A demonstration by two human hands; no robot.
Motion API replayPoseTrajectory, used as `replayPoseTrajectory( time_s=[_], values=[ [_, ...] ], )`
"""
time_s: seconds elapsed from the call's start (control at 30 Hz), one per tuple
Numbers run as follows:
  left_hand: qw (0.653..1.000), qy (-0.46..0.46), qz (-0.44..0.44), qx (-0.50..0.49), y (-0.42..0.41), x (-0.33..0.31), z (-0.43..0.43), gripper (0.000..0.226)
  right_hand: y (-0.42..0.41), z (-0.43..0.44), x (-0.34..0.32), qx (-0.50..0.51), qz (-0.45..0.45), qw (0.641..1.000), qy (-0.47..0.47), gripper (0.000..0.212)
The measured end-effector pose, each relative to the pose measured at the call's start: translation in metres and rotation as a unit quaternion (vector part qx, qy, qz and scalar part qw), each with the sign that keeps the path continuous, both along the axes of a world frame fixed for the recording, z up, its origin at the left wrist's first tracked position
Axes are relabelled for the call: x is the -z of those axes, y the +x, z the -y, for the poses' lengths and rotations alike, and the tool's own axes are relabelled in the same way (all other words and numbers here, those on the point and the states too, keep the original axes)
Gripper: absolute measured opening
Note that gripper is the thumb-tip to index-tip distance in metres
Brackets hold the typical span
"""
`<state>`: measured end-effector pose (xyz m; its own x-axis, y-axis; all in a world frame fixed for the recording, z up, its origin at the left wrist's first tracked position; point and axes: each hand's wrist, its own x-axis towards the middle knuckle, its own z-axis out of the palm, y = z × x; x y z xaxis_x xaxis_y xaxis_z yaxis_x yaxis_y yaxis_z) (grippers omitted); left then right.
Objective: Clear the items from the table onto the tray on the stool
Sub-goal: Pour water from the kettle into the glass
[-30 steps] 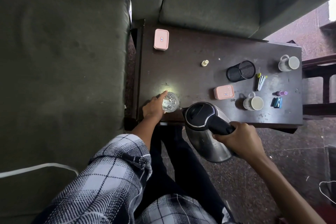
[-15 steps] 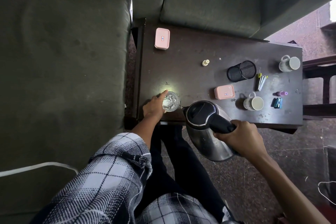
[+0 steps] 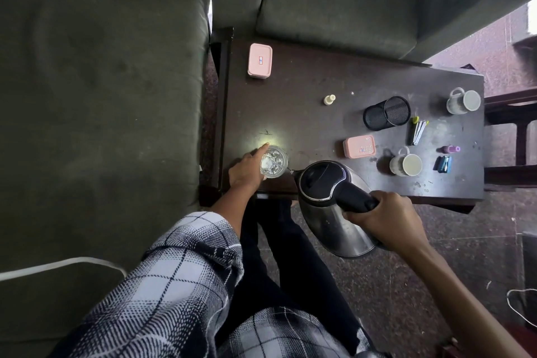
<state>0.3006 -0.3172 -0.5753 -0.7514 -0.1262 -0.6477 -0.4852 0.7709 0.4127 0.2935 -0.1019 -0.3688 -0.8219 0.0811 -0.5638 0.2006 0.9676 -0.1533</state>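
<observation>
My right hand (image 3: 389, 219) grips the black handle of a steel electric kettle (image 3: 331, 203), held tilted over the table's near edge with its spout toward a clear glass (image 3: 273, 161). My left hand (image 3: 247, 170) holds that glass, which stands on the dark wooden table (image 3: 305, 113) at its near left corner. On the table also lie two pink boxes (image 3: 259, 60) (image 3: 359, 147), two mugs (image 3: 405, 162) (image 3: 463, 101), a black mesh pen holder (image 3: 386, 113) on its side and a small white cap (image 3: 329, 100). No tray or stool shows.
Dark green sofas (image 3: 101, 81) flank the table on the left and behind. Small pens and clips (image 3: 418, 132), a purple item (image 3: 450, 149) and a blue item (image 3: 443, 163) lie at the table's right end. A white cable (image 3: 58, 266) crosses the left sofa. My legs stand at the table's edge.
The kettle and my right hand have shifted slightly upward toward the table. My left hand stays on the glass.
</observation>
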Motion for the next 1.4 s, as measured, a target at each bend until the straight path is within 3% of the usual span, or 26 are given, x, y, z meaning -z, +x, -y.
replayPoseTrajectory(
  time_s=[1.4],
  values=[
    [1.0,-0.005,0.001,0.008,-0.0008,0.002,0.0014,0.084,0.0097,-0.0035,0.0011,0.023,-0.008,0.999,-0.03,0.041]
  ],
)
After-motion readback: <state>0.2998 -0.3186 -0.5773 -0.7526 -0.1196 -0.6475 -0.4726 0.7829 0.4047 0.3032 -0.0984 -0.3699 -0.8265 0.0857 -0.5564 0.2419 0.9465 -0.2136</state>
